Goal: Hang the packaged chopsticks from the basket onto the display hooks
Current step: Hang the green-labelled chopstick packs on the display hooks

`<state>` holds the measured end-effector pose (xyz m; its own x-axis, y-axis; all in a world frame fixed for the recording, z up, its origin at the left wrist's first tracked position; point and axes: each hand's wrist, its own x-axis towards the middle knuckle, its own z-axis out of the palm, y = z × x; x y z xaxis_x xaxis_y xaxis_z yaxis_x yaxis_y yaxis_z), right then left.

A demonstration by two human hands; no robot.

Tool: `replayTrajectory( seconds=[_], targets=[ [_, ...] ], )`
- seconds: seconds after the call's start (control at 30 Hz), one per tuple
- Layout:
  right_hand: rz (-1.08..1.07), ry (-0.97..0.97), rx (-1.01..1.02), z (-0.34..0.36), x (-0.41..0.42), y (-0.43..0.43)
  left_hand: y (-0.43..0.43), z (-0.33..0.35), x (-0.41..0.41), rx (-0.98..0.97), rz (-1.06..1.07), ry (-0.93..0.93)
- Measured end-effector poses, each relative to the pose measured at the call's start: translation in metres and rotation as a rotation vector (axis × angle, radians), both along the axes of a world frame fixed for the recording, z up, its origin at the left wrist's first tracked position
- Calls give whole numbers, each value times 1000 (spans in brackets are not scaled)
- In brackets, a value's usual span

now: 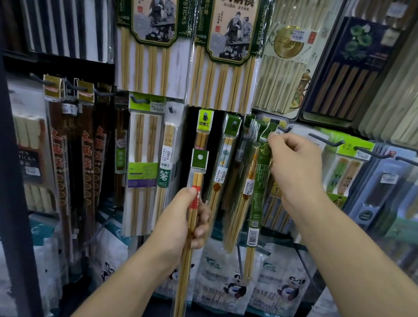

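My left hand (184, 218) is curled round the middle of a clear packet (184, 274) of pale bamboo chopsticks, held upright. The sticks inside wear a red band right at my thumb. The packet's green header card, with a round white hole, stands above my fist. Directly above that card hangs a narrow packet (203, 131) with a yellow-green top, on its own peg.

My right hand (293, 166) is raised higher, thumb and forefinger pinching the top corner of a long green packet (259, 191). It hangs straight down from my fingertips, and bare chopstick tips show through its clear lower end. Its top sits at a dark hook (284, 129) just above my knuckles; I cannot tell whether it is on the hook.

Just left of this hand, a thick bunch of green-topped packets (245, 168) crowds against the one I pinch. Between my two hands hangs a flowered packet (226, 157). To the right of my right hand, more hooks (327, 141) jut toward me. High above both hands are two large packs (153, 20) printed with robed figures, light chopsticks inside. Far left of my left hand stands a dark upright post (2, 119). Below my wrists lie plastic bags printed with pandas (236, 288).
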<state>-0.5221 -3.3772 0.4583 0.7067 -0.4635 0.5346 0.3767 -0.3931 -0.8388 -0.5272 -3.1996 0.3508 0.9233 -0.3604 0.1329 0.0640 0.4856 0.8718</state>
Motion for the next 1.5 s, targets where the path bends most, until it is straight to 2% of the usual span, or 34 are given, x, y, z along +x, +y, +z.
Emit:
replayTrajectory(
  seconds=[0.2,0.47,0.7,0.77,0.83,0.93,1.07,1.5],
  targets=[
    [-7,-16,-46,1,1,-1,0,-1,0,89,34,-105],
    [2,8,-57,-1,1,-1,-1,2,-3,128,50,-127],
    [-96,18,-56,-17,-6,1,-1,9,-11,209,156,-204],
    [-39,39,-13,-24,-15,3,-3,13,-12,210,187,-220],
    [144,65,67,-27,-26,8,-5,18,-13,195,211,-250],
    [278,47,-31,-26,-37,14,-13,24,-15,216,236,-303],
    [207,15,-123,-21,-37,9,-26,34,-19,242,209,-361],
    [93,27,75,3,3,-9,-53,47,-1,414,312,-428]
  ],
)
